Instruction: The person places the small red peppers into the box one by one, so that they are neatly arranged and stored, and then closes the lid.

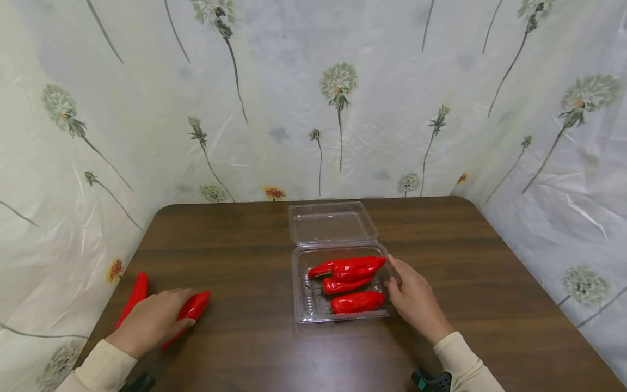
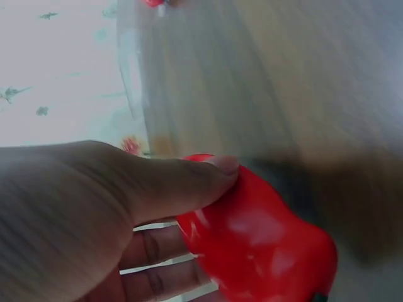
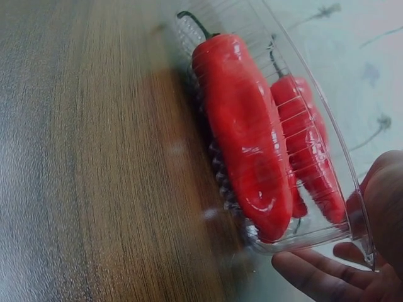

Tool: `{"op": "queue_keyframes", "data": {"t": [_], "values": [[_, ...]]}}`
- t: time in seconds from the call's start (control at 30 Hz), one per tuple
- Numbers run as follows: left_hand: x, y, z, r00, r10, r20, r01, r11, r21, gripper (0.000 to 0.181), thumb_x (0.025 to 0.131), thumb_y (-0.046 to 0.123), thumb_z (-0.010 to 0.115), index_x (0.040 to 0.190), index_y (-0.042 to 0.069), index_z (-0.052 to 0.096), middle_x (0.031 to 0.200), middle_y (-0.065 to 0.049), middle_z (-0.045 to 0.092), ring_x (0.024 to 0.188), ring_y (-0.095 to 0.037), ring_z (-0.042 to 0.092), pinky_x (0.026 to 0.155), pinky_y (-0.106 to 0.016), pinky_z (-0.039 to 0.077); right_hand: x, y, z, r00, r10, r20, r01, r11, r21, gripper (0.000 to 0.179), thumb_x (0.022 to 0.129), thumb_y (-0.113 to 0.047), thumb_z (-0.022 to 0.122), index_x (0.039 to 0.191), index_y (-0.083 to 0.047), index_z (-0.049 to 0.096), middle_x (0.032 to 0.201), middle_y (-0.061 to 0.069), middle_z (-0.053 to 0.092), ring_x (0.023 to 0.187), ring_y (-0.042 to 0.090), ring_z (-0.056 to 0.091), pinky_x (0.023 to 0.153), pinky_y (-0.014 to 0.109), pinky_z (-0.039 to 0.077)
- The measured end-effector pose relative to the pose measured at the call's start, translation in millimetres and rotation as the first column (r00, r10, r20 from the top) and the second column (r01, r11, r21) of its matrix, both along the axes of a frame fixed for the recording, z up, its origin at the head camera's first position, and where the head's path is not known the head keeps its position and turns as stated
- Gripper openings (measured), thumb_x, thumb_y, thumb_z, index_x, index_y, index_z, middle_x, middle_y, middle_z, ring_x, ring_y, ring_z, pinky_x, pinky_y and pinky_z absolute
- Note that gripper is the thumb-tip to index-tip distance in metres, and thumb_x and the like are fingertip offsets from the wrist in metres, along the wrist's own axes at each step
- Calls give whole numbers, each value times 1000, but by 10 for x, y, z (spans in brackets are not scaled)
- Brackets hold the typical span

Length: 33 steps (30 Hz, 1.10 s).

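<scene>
My left hand [image 1: 159,318] grips a glossy red pepper [image 2: 258,242] at the left of the table, thumb on top and fingers curled beneath. Another red pepper [image 1: 135,296] lies just beyond that hand, partly covered by it. Near the middle stands a clear plastic clamshell container [image 1: 296,288], lid folded back, with several red peppers [image 1: 357,302] in its base. Dark green stems show on some of them in the right wrist view. My right hand [image 1: 416,296] holds the container's right side, its thumb and fingers on either side of the rim [image 3: 352,176].
The container's open lid [image 1: 333,223] lies flat toward the back of the brown wooden table [image 1: 235,261]. A pale sheet [image 1: 274,109] printed with dandelions hangs behind the table and along both sides.
</scene>
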<state>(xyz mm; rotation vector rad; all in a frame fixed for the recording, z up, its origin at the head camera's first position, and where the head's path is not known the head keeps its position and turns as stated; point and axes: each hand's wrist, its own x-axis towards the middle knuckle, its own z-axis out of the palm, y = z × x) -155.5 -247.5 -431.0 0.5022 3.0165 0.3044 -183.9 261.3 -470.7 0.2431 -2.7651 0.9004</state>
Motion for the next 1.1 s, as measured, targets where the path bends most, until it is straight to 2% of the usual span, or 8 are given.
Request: {"op": "queue_keyframes", "data": {"t": [0.23,0.43,0.73,1.1], "values": [[-146,400,195,996,-83,-40,83,997,3,55,78,22,87,126,7,65,111,-7,71,85,-23,67,70,-44,58,7,-6,1,1000,0,5,0,1000,-15,58,93,0,64,148,1,47,141,21,54,72,17,54,57,24,49],[-304,840,348,981,-177,-85,176,984,-16,51,80,19,85,126,10,65,106,-2,70,83,-19,64,69,-39,56,16,-12,-3,1000,-3,4,3,1000,-16,57,94,-2,63,148,0,47,144,20,54,76,17,57,60,23,51],[-481,1437,552,939,-326,-105,327,945,-13,47,81,20,85,124,12,68,100,0,70,83,-17,65,71,-37,58,12,-10,13,1000,-7,18,8,999,-32,56,94,0,62,148,0,47,142,19,54,76,17,59,59,23,51],[-594,1872,668,896,-431,-105,433,902,-12,44,86,26,81,125,16,66,96,4,68,78,-11,60,63,-27,52,19,-9,12,999,-8,37,9,999,-45,57,95,-1,61,149,0,45,145,21,52,79,17,61,59,23,53]]}}
